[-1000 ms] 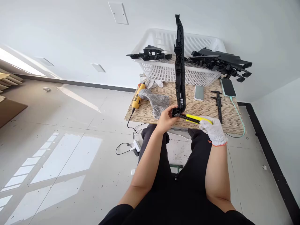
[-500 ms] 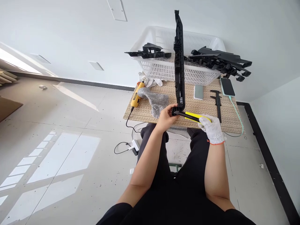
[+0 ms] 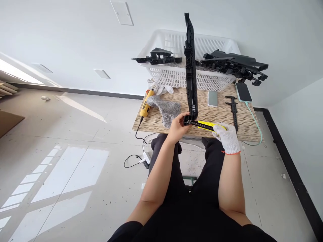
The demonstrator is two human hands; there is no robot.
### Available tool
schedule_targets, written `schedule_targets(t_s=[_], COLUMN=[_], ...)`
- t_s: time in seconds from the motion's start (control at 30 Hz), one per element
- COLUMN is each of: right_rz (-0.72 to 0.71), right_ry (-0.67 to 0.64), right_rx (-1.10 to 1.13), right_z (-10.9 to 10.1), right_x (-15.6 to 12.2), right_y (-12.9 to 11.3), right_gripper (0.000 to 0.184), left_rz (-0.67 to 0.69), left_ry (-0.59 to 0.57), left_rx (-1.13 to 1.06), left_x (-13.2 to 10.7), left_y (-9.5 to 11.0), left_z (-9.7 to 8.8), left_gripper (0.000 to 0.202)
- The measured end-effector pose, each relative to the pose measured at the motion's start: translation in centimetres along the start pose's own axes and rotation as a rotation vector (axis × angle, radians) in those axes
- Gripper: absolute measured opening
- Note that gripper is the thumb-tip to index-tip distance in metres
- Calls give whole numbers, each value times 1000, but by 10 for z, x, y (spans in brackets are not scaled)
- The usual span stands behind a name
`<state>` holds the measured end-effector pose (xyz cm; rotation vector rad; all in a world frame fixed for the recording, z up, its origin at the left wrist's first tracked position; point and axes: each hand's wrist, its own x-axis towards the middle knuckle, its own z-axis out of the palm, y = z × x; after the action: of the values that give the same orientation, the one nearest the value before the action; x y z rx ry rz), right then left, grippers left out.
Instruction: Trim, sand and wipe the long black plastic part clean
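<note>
My bare left hand (image 3: pixel 178 128) grips the near, bent end of a long black plastic part (image 3: pixel 191 72), which stands up over the table and in front of the basket. In my gloved right hand (image 3: pixel 226 136) is a yellow utility knife (image 3: pixel 207 125), its long dark blade pointing left. The blade lies against the near end of the plastic part, close to my left fingers. Whether the tip is inside the part or only touching it, I cannot tell.
A white basket (image 3: pixel 174 75) holding more black plastic parts (image 3: pixel 234 64) stands at the back of the table (image 3: pixel 252 126). On the table lie a yellow corded tool (image 3: pixel 145 107), a grey cloth (image 3: pixel 169 109), white gloves (image 3: pixel 163 89), a grey box (image 3: pixel 212 98), calipers (image 3: pixel 234 112) and a phone (image 3: pixel 243 92).
The knife blade has shifted slightly left along the near end of the plastic part, with my right hand following. The whole view has moved a little; both grips stay the same.
</note>
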<state>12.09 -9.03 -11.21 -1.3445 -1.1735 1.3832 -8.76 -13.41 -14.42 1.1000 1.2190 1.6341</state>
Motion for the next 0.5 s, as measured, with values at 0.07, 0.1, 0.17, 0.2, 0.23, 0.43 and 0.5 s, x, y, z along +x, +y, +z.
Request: schedule_targets(t_s=[0.07,0.1,0.17,0.2,0.23,0.43,0.5], right_rz=[-35,-44,-9,15,25,45,63], right_ry=[109,149,102,55,41,58,54], right_rx=[49,72,45,16,6,38,46], right_z=[1,1,1,1,1,-2,-4], right_x=[0,-1,-1,-1,-2,0,1], right_y=[-1,-1,-3,-3,-4,-6,-6], right_gripper=[34,34,34,34,34,33,34], left_rz=[-3,-4,-5,-6,-7,-9,-9], left_ry=[6,8,5,1,-1,-10,-9], left_rx=[-3,-6,-4,4,13,33,35], left_x=[0,0,0,-1,-1,-1,-1], left_y=[-1,-1,0,0,1,1,1], left_z=[0,0,0,0,0,-2,-3], left_gripper=[45,45,46,46,46,45,46])
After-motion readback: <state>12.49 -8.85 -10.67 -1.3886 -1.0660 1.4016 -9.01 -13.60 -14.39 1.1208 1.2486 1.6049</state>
